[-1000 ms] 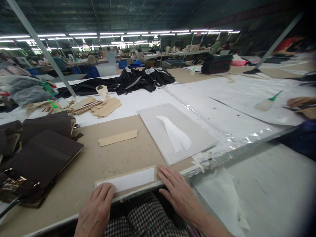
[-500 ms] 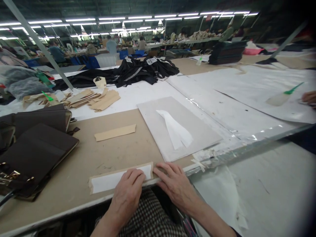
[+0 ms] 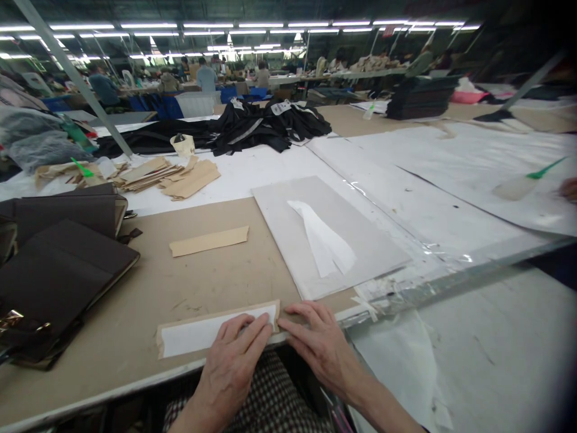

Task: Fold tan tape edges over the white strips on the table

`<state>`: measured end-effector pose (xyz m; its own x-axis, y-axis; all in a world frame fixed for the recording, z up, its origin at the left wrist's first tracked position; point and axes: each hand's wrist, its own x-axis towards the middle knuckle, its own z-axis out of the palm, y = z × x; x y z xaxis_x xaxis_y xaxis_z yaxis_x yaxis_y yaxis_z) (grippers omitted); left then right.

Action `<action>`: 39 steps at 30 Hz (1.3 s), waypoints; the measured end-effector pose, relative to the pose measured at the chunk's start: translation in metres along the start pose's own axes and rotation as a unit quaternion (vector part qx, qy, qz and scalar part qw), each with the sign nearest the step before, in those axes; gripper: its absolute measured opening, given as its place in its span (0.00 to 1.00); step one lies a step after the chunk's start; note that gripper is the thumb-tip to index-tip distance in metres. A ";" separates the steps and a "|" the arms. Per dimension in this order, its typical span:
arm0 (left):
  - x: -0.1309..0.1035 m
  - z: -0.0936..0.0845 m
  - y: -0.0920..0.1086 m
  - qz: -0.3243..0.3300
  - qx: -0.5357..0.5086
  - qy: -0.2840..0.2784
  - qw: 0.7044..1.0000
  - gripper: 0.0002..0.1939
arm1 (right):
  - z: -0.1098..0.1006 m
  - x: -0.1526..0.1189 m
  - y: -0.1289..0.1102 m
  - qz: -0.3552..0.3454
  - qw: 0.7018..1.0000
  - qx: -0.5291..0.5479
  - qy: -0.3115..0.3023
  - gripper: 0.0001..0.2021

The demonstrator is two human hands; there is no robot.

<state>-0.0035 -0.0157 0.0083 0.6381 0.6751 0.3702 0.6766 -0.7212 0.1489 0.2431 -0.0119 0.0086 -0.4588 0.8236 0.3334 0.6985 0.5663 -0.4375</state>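
Observation:
A long tan strip [image 3: 264, 308] with a narrower white strip [image 3: 193, 337] laid over it rests along the table's front edge. My left hand [image 3: 237, 355] lies on the right part of the white strip, palm down, fingers stretched out. At the strip's right end is my right hand [image 3: 318, 340], its index fingertip touching the tan edge and its fingers apart. Farther back on the brown board lies a second tan strip [image 3: 210, 241]. White cut pieces [image 3: 322, 237] sit on a grey board [image 3: 360, 246] to the right.
Dark brown bags [image 3: 63, 270] lie at the left. Behind them are stacked tan pieces [image 3: 189, 178] and a green-tipped glue bottle [image 3: 83, 169]. Black pieces [image 3: 252, 127] are heaped at the back. Another person's hand [image 3: 568, 189] shows at the right edge, near another glue bottle [image 3: 518, 185].
My left hand's fingers have straightened and moved slightly right along the white strip. My right index fingertip has shifted down along the strip's right end. The view has tilted a little.

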 end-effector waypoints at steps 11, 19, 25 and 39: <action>0.000 0.001 0.000 -0.010 -0.003 0.003 1.000 0.22 | -0.003 0.001 0.000 -0.014 1.000 -0.024 -0.009 0.20; 0.000 0.000 0.001 -0.006 -0.006 -0.001 1.000 0.22 | -0.005 0.004 -0.004 -0.022 0.999 -0.037 -0.018 0.22; 0.002 -0.002 0.002 -0.004 0.010 -0.001 1.000 0.23 | -0.008 0.010 -0.010 -0.015 0.997 -0.059 -0.045 0.22; -0.005 0.010 0.019 -0.021 0.002 0.109 0.994 0.18 | -0.008 0.013 -0.019 0.005 0.996 -0.065 -0.056 0.24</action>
<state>0.0093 -0.0312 -0.0001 0.5152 0.6545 0.5533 0.7022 -0.6925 0.1653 0.2284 -0.0128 0.0284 -0.5043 0.8318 0.2317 0.7653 0.5549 -0.3262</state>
